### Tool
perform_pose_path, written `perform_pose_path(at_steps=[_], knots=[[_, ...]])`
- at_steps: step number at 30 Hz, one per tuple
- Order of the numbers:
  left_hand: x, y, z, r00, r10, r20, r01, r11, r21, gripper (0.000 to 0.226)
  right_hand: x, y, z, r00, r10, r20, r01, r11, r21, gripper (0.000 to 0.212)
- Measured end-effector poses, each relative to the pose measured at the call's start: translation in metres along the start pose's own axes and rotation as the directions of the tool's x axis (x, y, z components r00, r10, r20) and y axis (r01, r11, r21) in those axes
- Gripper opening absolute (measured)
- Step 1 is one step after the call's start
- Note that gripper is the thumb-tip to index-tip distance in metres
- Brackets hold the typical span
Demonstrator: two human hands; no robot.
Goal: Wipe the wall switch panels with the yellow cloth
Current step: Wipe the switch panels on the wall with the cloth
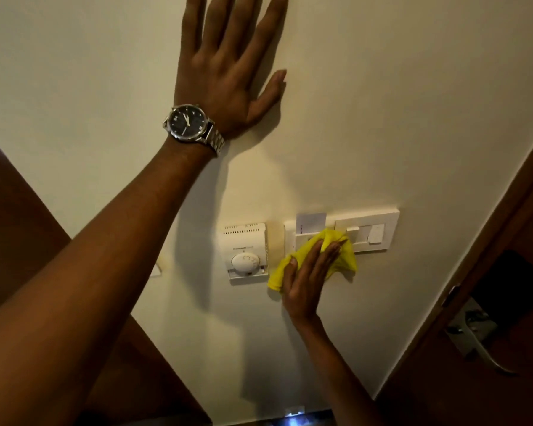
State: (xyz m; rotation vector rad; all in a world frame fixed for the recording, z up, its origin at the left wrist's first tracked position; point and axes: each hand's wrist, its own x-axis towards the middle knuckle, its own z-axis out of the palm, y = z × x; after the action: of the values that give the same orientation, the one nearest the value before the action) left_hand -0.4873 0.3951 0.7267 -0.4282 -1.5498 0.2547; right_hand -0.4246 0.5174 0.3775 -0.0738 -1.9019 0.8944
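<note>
Yellow cloth (339, 256), cream switch panel (379, 229), white thermostat (246, 250).

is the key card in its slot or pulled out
In. The key card stands up out of the slot in the switch panel, its lower part hidden inside, above the yellow cloth.

Cream painted wall (105, 72), warm dim light, soft shadows across it. Dark brown wooden door (443, 379) along the right edge, with a metal lever handle (474, 336). Brown wood panel (13, 226) at left. White dial thermostat (246, 252) mounted mid-wall. Small bluish glow (294, 421) at the bottom edge.
</note>
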Motion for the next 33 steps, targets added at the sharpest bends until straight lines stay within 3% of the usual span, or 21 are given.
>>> perform_pose_path(at_steps=[10, 14, 19, 24, 30, 33], knots=[[-0.001, 0.0, -0.003, 0.999, -0.017, -0.033, 0.016, 0.999, -0.028, 0.062, 0.007, -0.013, 0.013, 0.995, 0.037, -0.091, -0.038, 0.999, -0.003, 0.062], [-0.002, 0.001, -0.004, 0.999, -0.012, -0.03, 0.011, 1.0, -0.021, 0.062, 0.014, -0.019, 0.02, 0.99, 0.101, -0.097, -0.094, 0.993, 0.078, 0.062], [-0.001, 0.0, -0.003, 0.998, -0.002, -0.064, 0.0, 0.999, -0.035, 0.059, 0.001, -0.004, 0.018, 0.999, -0.015, -0.052, 0.016, 1.0, 0.011, 0.061], [-0.002, 0.002, -0.005, 0.998, -0.001, -0.055, 0.001, 1.0, 0.0, 0.059, 0.011, -0.009, 0.024, 0.996, 0.059, -0.061, -0.055, 0.997, 0.055, 0.062], [0.0, 0.001, -0.008, 1.0, 0.013, -0.021, -0.013, 1.0, -0.024, 0.061, 0.0, 0.003, 0.021, 0.997, -0.06, -0.047, 0.058, 0.998, -0.037, 0.061], [-0.001, 0.001, -0.011, 1.0, 0.02, 0.014, -0.02, 1.0, -0.02, 0.062, 0.005, 0.001, 0.024, 0.999, 0.006, -0.045, -0.005, 1.0, 0.025, 0.061]])
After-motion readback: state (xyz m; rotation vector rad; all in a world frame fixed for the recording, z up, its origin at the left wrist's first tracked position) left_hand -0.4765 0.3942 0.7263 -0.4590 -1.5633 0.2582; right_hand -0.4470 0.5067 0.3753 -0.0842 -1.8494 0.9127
